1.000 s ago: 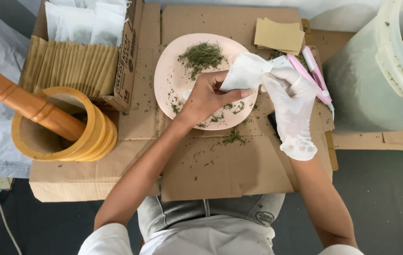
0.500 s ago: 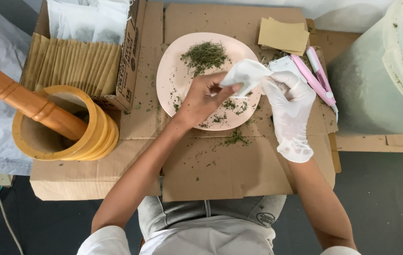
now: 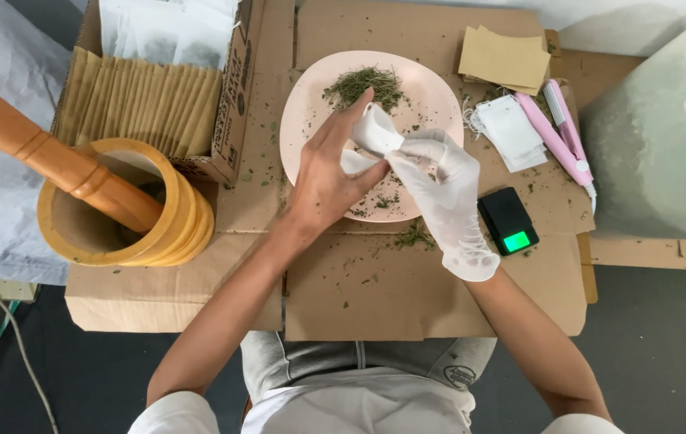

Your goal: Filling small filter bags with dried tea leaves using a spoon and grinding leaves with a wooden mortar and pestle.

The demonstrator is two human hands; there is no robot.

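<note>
A small white sachet (image 3: 372, 133) is held over a pale pink plate (image 3: 304, 112) that carries a heap of dried green herb (image 3: 363, 82). My bare left hand (image 3: 327, 178) grips the sachet from the left, fingers stretched toward the herb. My right hand (image 3: 443, 189), in a white glove, pinches the sachet from the right. Herb crumbs (image 3: 413, 236) lie scattered on the plate and on the brown cardboard (image 3: 375, 289) under it.
A wooden mortar (image 3: 122, 213) with a long pestle (image 3: 53, 161) stands at the left. A box of paper envelopes (image 3: 146, 100) is behind it. Right of the plate lie empty sachets (image 3: 511, 133), tan envelopes (image 3: 503, 58), a pink sealer (image 3: 556, 141), a small black scale (image 3: 507, 221) and a large pale tub (image 3: 664, 137).
Both hands have moved left along the plate with the sachet, uncovering the small black scale and the stack of empty sachets on the right.
</note>
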